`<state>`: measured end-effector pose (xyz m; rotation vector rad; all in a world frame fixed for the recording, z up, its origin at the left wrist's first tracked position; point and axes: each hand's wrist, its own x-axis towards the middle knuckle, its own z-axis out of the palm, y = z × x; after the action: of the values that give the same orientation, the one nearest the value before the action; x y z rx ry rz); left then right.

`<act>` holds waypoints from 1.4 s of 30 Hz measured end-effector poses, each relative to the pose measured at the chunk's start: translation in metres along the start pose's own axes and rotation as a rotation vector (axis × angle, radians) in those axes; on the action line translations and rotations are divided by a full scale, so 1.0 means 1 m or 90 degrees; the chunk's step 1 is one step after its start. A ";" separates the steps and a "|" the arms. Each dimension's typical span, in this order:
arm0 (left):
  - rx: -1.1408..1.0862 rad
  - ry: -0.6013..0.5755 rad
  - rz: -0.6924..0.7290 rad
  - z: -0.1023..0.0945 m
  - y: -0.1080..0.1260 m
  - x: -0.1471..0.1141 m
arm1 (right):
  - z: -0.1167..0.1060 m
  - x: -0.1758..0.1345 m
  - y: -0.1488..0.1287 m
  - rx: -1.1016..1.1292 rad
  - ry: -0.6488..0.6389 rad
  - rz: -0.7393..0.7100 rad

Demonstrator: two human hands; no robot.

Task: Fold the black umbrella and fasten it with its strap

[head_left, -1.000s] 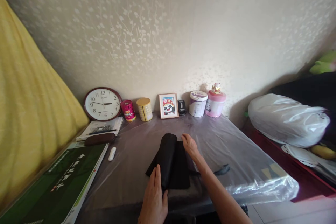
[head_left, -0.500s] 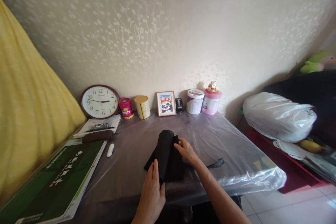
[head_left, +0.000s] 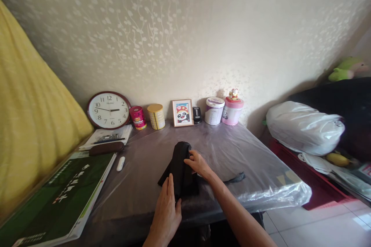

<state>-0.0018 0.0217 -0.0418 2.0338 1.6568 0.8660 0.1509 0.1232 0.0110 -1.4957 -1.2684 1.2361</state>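
A rolled bundle of black cloth lies lengthwise on the table, with loose flaps spread at its near left and right. My left hand is closed around its near end, fingers along the left side and thumb at the right. On the upper right side, my right hand pinches the edge of the cloth between thumb and fingers. A dark strap lies to the right, partly behind my right forearm; whether it joins the bundle is hidden.
The table has a clear plastic cover. A green book, brown case and white stick-like object lie left. Along the wall stand a clock, several tins and tubs, and a picture frame. A white bag sits right.
My right hand has moved left, drawing the right flap of black cloth over against the roll. My left hand stays at the near end. The view has shifted slightly.
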 end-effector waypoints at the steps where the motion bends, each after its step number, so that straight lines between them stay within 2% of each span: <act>1: 0.004 -0.001 0.000 0.000 0.000 0.000 | -0.001 0.001 0.001 0.011 -0.002 0.000; 7: 0.050 0.001 0.004 0.002 0.001 -0.001 | -0.008 0.009 0.010 0.086 0.035 0.055; 12: 0.083 -0.004 0.004 0.003 0.003 -0.002 | -0.002 0.022 0.021 0.046 0.075 0.057; 15: 0.117 -0.022 0.000 0.001 0.005 -0.001 | 0.002 0.029 0.025 -0.016 0.087 0.029; 19: 0.145 -0.041 -0.008 -0.001 0.009 -0.001 | 0.007 0.034 0.025 -0.114 0.123 -0.057; 24: 0.174 -0.071 -0.039 0.003 0.011 0.001 | 0.025 0.031 0.025 -0.199 0.176 -0.115; 30: 0.209 -0.081 -0.028 0.016 -0.004 0.003 | 0.055 0.023 0.025 -0.232 0.195 -0.165; 34: 0.227 -0.072 -0.038 0.026 -0.011 0.004 | 0.070 0.021 0.015 -0.272 0.236 -0.117; 39: 0.176 -0.025 -0.036 0.032 -0.017 0.004 | 0.074 0.019 0.005 -0.330 0.223 -0.076; 42: 0.059 -0.030 -0.047 0.016 -0.018 0.000 | 0.074 0.018 0.006 -0.340 0.224 -0.087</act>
<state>-0.0046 0.0274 -0.0651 2.0230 1.7640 0.7244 0.0801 0.1385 -0.0133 -1.8598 -1.4893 0.5256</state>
